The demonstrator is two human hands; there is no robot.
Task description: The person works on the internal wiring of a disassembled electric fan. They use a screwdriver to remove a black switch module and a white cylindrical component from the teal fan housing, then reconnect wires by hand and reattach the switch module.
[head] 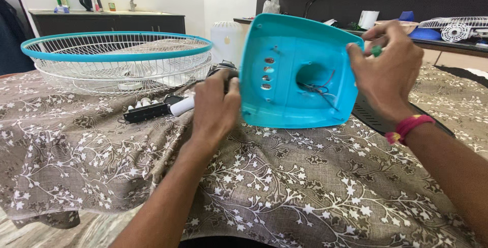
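Note:
A turquoise plastic fan base shell (290, 49) stands tilted on its edge on the table, its hollow underside facing me, with a round opening and loose wires (319, 89) inside. My left hand (216, 103) grips its left edge. My right hand (384, 70) rests on its right edge, and its fingers pinch a small green-handled tool (376, 50). A black switch panel with white buttons (147, 109) and a white tube (182, 106) lie just left of my left hand.
A white wire fan guard with a turquoise rim (117, 57) lies at the back left on the brown floral tablecloth (284, 187). A black flat part (376, 118) sits behind my right wrist. Another white fan guard (455, 26) rests on a far counter.

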